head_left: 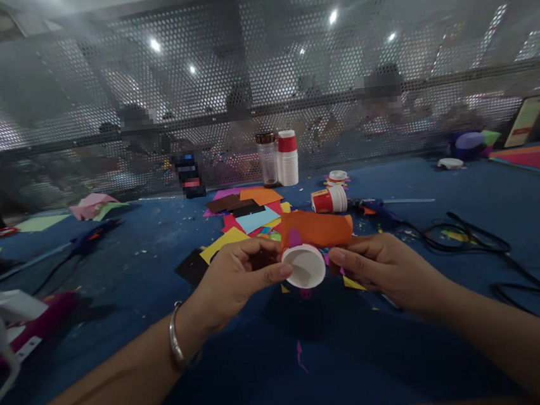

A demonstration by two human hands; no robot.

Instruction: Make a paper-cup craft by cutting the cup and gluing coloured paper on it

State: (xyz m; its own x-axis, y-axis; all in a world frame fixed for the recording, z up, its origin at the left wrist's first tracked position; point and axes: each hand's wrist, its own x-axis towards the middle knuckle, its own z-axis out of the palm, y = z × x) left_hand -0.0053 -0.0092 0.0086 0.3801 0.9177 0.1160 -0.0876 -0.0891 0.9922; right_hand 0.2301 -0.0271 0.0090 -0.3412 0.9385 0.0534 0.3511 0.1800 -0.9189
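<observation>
A white paper cup [307, 267], its round opening turned toward me, is held up over the blue table. Orange paper [318, 228] extends behind and above it, with a small purple piece [294, 237] at the cup's upper rim. My left hand [245, 268] grips the cup's left side, thumb on the rim and fingers behind. On the other side, my right hand [376, 262] has its thumb and fingers closed near the cup's right edge, at the orange paper. Its exact hold is partly hidden.
Coloured paper sheets [257, 219] lie behind my hands. Beyond stand a clear bottle [268, 161] and stacked cups [288, 166]. A red-and-white cup [329, 200] lies near a glue gun [378, 210]. Black cable [465, 244] loops at right; a power strip [38, 326] sits left.
</observation>
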